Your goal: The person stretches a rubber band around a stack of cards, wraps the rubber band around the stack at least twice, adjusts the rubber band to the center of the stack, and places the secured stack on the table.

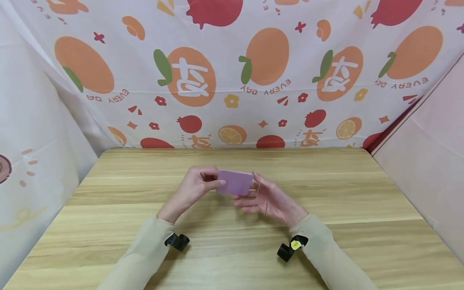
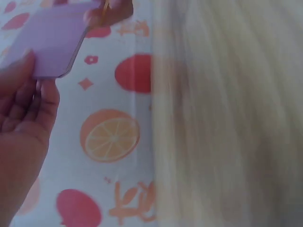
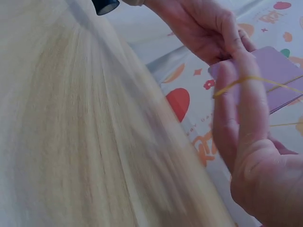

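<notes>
A purple, card-like flat piece (image 1: 235, 183) with rounded corners is held up above the table. My left hand (image 1: 197, 183) pinches its left end, thumb on the near face and fingers behind. At the other end is my right hand (image 1: 273, 203), its thumb by the upper right corner and its fingers spread fairly straight below. A thin yellow rubber band (image 3: 232, 85) is stretched across the right fingers and runs over the purple piece in the right wrist view. The left wrist view shows the purple piece (image 2: 49, 40) with a layered-looking edge.
Under both hands lies a wood-grain table (image 1: 232, 257). A fruit-print cloth (image 1: 232, 72) hangs behind its far edge, with pale cloth walls at both sides. Small black cameras sit on the left wrist (image 1: 177, 241) and right wrist (image 1: 291, 246).
</notes>
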The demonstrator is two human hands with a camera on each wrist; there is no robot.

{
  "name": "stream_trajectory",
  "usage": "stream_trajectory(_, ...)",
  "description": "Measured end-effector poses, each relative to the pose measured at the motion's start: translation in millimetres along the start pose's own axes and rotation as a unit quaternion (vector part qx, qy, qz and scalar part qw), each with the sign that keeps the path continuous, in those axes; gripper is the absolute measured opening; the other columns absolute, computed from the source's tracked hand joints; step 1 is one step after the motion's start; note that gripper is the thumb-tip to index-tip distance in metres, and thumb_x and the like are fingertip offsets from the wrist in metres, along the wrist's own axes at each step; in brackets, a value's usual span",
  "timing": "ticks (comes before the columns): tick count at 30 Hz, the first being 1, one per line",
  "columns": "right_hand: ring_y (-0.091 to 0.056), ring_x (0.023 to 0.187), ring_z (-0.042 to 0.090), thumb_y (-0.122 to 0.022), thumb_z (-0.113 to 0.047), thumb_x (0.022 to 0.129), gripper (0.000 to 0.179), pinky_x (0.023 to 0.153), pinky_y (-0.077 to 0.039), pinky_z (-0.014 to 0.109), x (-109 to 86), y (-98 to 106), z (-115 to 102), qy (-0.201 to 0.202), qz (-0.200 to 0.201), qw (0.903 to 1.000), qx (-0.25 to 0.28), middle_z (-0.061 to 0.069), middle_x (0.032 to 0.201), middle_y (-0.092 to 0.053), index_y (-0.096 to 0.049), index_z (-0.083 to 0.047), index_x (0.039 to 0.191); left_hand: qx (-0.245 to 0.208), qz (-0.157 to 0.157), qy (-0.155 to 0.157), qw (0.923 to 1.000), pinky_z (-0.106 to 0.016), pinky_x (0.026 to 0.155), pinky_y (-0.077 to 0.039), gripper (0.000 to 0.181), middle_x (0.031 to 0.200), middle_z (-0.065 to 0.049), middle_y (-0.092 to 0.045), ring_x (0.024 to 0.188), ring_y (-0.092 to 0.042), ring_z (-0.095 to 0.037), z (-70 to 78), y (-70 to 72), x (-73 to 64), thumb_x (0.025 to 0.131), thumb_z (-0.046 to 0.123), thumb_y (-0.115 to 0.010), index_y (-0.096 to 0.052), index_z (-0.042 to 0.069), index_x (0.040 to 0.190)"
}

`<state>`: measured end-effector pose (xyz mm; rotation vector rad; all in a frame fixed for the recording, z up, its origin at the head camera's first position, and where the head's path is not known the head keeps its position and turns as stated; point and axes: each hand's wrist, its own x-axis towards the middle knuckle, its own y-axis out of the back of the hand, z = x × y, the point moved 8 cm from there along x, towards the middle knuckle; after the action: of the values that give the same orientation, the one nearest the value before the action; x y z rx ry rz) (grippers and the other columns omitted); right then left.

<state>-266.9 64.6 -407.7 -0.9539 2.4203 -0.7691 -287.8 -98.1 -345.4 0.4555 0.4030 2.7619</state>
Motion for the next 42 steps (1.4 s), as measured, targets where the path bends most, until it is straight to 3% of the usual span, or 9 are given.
stream_trajectory(3, -0.049, 0.123, 0.049, -0.043, -0.050, 0.102, 0.073, 0.093, -0.049, 0.045, 0.9, -1.6, 2.4, -0.009, -0.017, 0.9998, -0.005, 0.040, 0.145, -0.027, -0.018, 0.000, 0.149, 0.068, -0.036, -0.057, 0.9954, -0.028, 0.059, -0.044, 0.014, 0.076, -0.001, -0.061, 0.070, -0.053, -0.018, 9.9, -2.9, -2.8, 0.085, -0.001, -0.073, -0.076, 0.012, 0.082)
stream_trajectory(10, -0.030, 0.136, 0.052, -0.037, -0.050, 0.103, 0.071, 0.103, -0.038, 0.055, 2.5, -9.3, 4.8, -0.013, -0.034, 0.9992, -0.017, 0.032, 0.152, -0.024, -0.026, 0.002, 0.150, 0.151, -0.069, -0.099, 0.9811, -0.028, 0.056, -0.041, 0.022, 0.077, 0.010, -0.059, 0.068, -0.050, -0.012, 20.6, -14.7, -8.6, 0.086, 0.003, -0.075, -0.080, 0.022, 0.094)
stream_trajectory(14, -0.031, 0.136, 0.050, -0.041, -0.044, 0.104, 0.065, 0.106, -0.035, 0.053, 3.3, -9.7, 3.4, -0.006, -0.007, 0.9998, -0.018, 0.026, 0.149, -0.033, -0.031, 0.003, 0.148, 0.159, -0.064, -0.111, 0.9790, -0.027, 0.055, -0.040, 0.023, 0.076, 0.009, -0.058, 0.068, -0.048, -0.012, 24.5, -17.6, -10.0, 0.085, 0.001, -0.075, -0.080, 0.020, 0.098)
stream_trajectory(18, -0.048, 0.127, 0.045, -0.044, -0.030, 0.105, 0.050, 0.098, -0.045, 0.037, 2.5, -4.2, -1.3, 0.021, 0.052, 0.9981, -0.027, 0.028, 0.136, -0.044, -0.032, 0.002, 0.142, 0.144, -0.018, -0.112, 0.9830, -0.029, 0.058, -0.042, 0.019, 0.077, 0.009, -0.062, 0.069, -0.050, -0.012, 23.0, -12.5, -8.4, 0.083, 0.000, -0.076, -0.080, 0.015, 0.093)
stream_trajectory(23, -0.068, 0.098, 0.027, -0.036, -0.025, 0.105, 0.047, 0.085, -0.053, 0.027, 1.6, -1.6, -6.7, 0.080, 0.116, 0.9869, -0.079, 0.030, 0.125, -0.055, -0.033, 0.003, 0.142, 0.119, 0.064, -0.073, 0.9881, -0.028, 0.059, -0.044, 0.013, 0.076, 0.005, -0.064, 0.069, -0.053, -0.015, 19.5, -4.3, -7.4, 0.083, -0.001, -0.076, -0.078, 0.011, 0.087)
stream_trajectory(29, -0.060, 0.113, 0.033, -0.041, -0.035, 0.105, 0.058, 0.100, -0.044, 0.032, 1.0, -5.7, -2.6, 0.097, 0.113, 0.9878, -0.046, 0.034, 0.133, -0.046, -0.029, 0.003, 0.148, 0.092, 0.133, -0.004, 0.9868, -0.025, 0.059, -0.050, 0.011, 0.082, -0.005, -0.070, 0.072, -0.060, -0.018, 9.2, 5.4, -8.3, 0.084, 0.002, -0.076, -0.078, 0.005, 0.094)
stream_trajectory(33, -0.064, 0.108, 0.029, -0.054, -0.012, 0.100, 0.052, 0.102, -0.042, 0.035, 4.0, -4.9, 0.8, 0.107, 0.107, 0.9863, -0.065, 0.032, 0.129, -0.052, -0.034, 0.006, 0.145, 0.046, 0.164, 0.066, 0.9831, -0.023, 0.060, -0.048, 0.014, 0.084, -0.010, -0.071, 0.073, -0.059, -0.017, -3.0, 11.6, -8.8, 0.083, 0.002, -0.076, -0.077, 0.000, 0.097)
stream_trajectory(36, -0.069, 0.095, 0.024, -0.060, 0.003, 0.093, 0.053, 0.098, -0.046, 0.040, 5.1, -0.2, -1.2, 0.135, 0.159, 0.9694, -0.130, 0.026, 0.112, -0.065, -0.037, 0.004, 0.140, -0.012, 0.175, 0.119, 0.9774, -0.026, 0.064, -0.049, 0.016, 0.083, -0.010, -0.069, 0.074, -0.058, -0.014, -10.9, 10.4, -9.7, 0.084, 0.003, -0.075, -0.076, -0.003, 0.098)
stream_trajectory(42, -0.068, 0.094, 0.034, -0.070, -0.002, 0.087, 0.057, 0.085, -0.050, 0.034, -1.9, 1.6, -10.6, 0.183, 0.274, 0.9075, -0.261, 0.023, 0.092, -0.071, -0.045, -0.004, 0.138, -0.112, 0.193, 0.159, 0.9617, -0.027, 0.070, -0.047, 0.017, 0.081, -0.006, -0.067, 0.075, -0.057, -0.014, -20.5, 6.8, -11.4, 0.086, 0.000, -0.072, -0.073, -0.008, 0.100)
